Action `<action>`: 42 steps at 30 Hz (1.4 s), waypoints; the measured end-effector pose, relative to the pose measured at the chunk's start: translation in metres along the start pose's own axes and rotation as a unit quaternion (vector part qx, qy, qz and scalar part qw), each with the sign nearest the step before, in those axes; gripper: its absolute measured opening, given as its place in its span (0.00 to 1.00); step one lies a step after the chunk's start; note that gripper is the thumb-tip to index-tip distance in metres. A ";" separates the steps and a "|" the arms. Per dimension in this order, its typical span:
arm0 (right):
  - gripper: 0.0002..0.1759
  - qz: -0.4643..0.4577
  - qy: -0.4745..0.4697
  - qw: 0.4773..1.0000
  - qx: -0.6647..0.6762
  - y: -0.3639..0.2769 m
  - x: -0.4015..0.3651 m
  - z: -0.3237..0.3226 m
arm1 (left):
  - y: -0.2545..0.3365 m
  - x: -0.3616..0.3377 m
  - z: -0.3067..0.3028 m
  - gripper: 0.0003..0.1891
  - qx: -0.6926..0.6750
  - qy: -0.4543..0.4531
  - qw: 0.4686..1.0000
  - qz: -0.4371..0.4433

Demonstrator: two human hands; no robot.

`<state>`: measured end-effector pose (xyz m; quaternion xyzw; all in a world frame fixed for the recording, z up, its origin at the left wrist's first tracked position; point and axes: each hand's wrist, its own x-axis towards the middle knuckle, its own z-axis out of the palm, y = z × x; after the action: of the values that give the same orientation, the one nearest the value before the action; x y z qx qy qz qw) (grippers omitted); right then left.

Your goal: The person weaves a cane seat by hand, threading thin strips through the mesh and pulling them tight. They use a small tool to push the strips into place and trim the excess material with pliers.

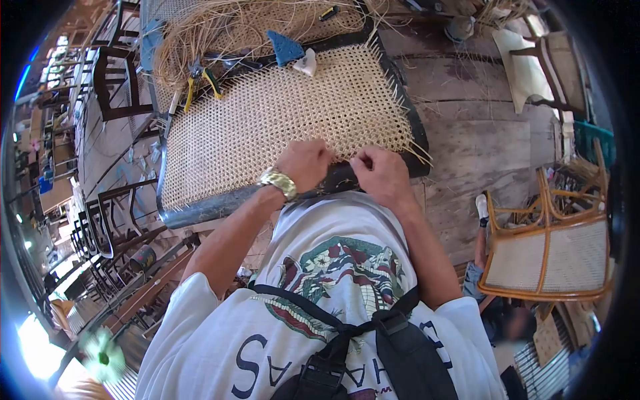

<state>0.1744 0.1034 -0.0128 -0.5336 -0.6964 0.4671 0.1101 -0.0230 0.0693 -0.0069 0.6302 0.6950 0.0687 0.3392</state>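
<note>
My left hand point(303, 165) (watch on wrist) rests curled shut on the cane seat point(267, 113) — right hand point(381, 175) pinched narrow at its lower edge.

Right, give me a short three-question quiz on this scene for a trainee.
1. True or false: the left hand and the right hand both touch the near edge of the pale woven cane seat panel.
2. The gold metal wristwatch sits on: A the left wrist; B the right wrist; C the panel.
3. Fill in: the tool with yellow and green handles at the panel's far left corner is a pair of ___.

Key: 1 true; 2 A; 3 pliers.
</note>
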 end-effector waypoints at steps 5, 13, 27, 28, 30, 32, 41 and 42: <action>0.11 -0.030 0.024 0.995 -0.092 -0.007 -0.005 0.006 | -0.097 -0.001 -0.059 0.20 -0.086 0.177 0.964 -0.179; 0.08 -0.031 0.069 0.994 -0.077 -0.013 -0.022 0.012 | -0.069 -0.006 -0.041 0.24 -0.511 -0.069 0.830 -0.215; 0.11 0.312 0.158 0.926 -0.140 0.091 -0.298 -0.073 | -0.072 0.028 -0.006 0.13 -0.534 -0.150 0.826 -0.103; 0.13 0.422 0.199 0.883 -0.056 0.115 -0.352 -0.085 | -0.077 0.030 0.002 0.15 -0.518 -0.144 0.841 -0.056; 0.15 0.484 0.190 0.854 -0.006 0.166 -0.469 -0.125 | -0.070 0.025 -0.006 0.16 -0.463 -0.130 0.877 -0.027; 0.13 0.484 0.238 0.804 -0.253 0.169 -0.528 -0.141 | -0.071 0.028 0.000 0.15 -0.483 -0.128 0.865 -0.046; 0.19 0.182 0.246 0.951 0.046 0.005 -0.147 -0.075 | -0.069 0.010 -0.033 0.18 -0.396 -0.120 0.908 -0.063; 0.18 0.116 0.190 0.975 0.007 -0.016 -0.104 -0.053 | -0.078 0.007 -0.035 0.18 -0.423 -0.142 0.891 -0.081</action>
<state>0.2406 0.0435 0.0637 -0.6892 -0.5927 0.3715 0.1888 -0.1065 0.0724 -0.0238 0.3714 0.5929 0.2383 0.6736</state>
